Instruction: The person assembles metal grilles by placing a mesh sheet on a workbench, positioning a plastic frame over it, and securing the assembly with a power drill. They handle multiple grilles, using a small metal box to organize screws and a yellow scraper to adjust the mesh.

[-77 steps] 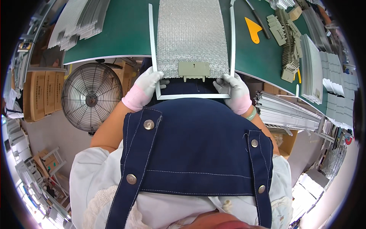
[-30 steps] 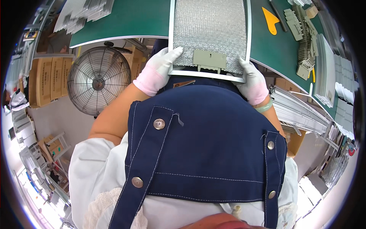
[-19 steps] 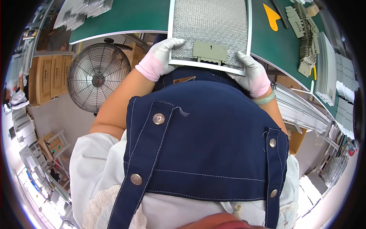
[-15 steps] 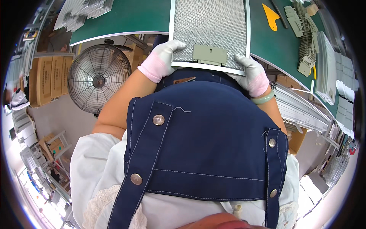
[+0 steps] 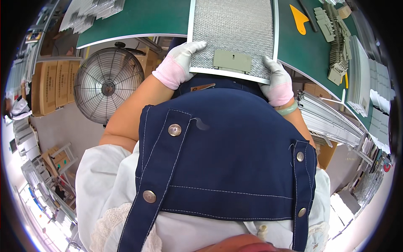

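A framed metal mesh filter panel [image 5: 235, 25] lies at the table's near edge and juts out toward my body. Its rim is pale metal, and a grey-green plastic latch piece [image 5: 232, 61] sits near its front edge. My left hand [image 5: 181, 59], in a white glove with a pink cuff, grips the near left corner, thumb over the mesh. On the right side, near the front corner, my right hand [image 5: 277, 80] holds the rim, gloved alike, with its thumb on top. The fingers below the panel are hidden.
On the green table [image 5: 142, 21] stand stacked mesh sheets [image 5: 90, 12] at the left. To the right lie a yellow scraper [image 5: 299, 20], a black bar [image 5: 308, 14] and a row of grey-green plastic pieces [image 5: 337, 42]. A floor fan [image 5: 108, 86] and cardboard boxes [image 5: 56, 88] stand left.
The panel has shifted slightly to the right, along with its latch piece. My right hand has moved a little away from my body along the rim; my left hand keeps its hold.
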Demonstrator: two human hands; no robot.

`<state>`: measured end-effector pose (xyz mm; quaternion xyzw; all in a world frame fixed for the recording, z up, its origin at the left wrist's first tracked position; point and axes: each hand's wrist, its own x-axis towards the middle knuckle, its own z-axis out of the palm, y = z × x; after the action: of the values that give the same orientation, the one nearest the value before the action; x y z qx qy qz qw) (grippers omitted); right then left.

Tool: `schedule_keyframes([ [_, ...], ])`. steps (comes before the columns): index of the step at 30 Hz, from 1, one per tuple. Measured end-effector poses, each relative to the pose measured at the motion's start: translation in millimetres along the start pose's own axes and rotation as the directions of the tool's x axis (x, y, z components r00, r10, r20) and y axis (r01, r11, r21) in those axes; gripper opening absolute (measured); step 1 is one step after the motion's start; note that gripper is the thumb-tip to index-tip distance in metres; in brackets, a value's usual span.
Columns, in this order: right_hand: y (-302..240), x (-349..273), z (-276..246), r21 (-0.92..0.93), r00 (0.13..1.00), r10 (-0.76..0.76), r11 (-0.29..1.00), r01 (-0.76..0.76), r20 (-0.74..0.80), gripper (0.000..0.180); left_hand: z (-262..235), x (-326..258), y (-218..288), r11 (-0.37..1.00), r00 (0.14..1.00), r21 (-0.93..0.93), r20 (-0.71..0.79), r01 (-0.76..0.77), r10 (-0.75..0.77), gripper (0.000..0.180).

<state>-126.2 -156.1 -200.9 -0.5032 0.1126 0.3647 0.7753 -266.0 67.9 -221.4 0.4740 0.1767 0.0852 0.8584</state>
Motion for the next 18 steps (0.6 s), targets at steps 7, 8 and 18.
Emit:
schedule_keyframes([
  [7,-11,-1,-4,0.096,0.959,0.177,0.974,-0.203,0.222,0.024,7,4,30,0.881,0.887,-0.149,-0.043,0.448,-0.459,0.039],
  [8,-15,-1,-1,0.044,0.964,0.189,0.979,-0.200,0.187,0.023,-5,8,20,0.923,0.923,0.031,0.010,0.384,-0.384,0.038],
  [18,-7,-3,-7,0.083,0.977,0.210,0.974,-0.213,0.034,0.024,-13,15,24,0.863,0.919,0.421,0.145,0.278,-0.366,0.030],
])
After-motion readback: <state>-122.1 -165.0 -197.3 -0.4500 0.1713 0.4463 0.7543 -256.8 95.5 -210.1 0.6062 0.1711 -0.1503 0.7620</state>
